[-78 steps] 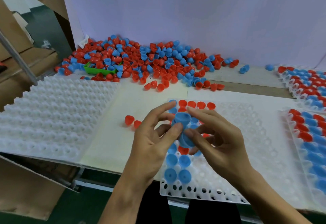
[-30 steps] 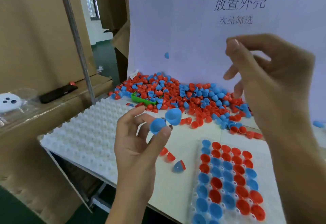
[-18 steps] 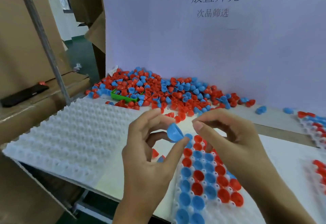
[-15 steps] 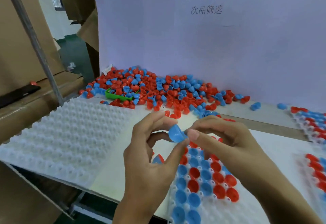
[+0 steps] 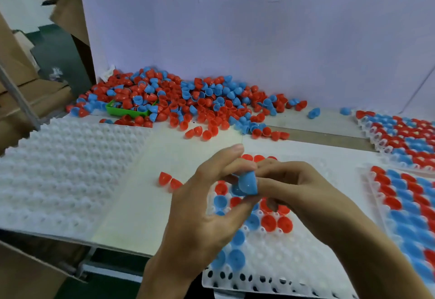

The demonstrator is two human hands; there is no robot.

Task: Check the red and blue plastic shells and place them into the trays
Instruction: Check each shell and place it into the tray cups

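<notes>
Now I am bringing both hands down over the tray (image 5: 277, 272), and that is the change that matters: a second ago I was holding shells up toward the backboard for a look with my right hand off on its own, and half a second ago the hands were meeting higher, above the tray's far rows. My left hand (image 5: 207, 214) is pinching a blue shell (image 5: 247, 183) between thumb and the upper fingers, narrow and firm, dome side toward me. My right hand (image 5: 296, 188) is closing in from the other side, fingertips touching the same shell; I cannot tell whether it is gripping or only steadying. A second blue piece seems to be tucked just behind the shell, inside my left grip, but it is too hidden to be sure.

Directly under the grip, the tray's near-left pockets are already holding red and blue shells, while the pockets right of and below my hands are showing bare white. Just left of the grip, two red shells (image 5: 169, 181) are lying loose on the table. Far beyond the grip, the pile (image 5: 188, 100) is waiting.

I am judging the check on this shell as about finished, so I am lining up for a drop into an open pocket near my right fingers.
</notes>
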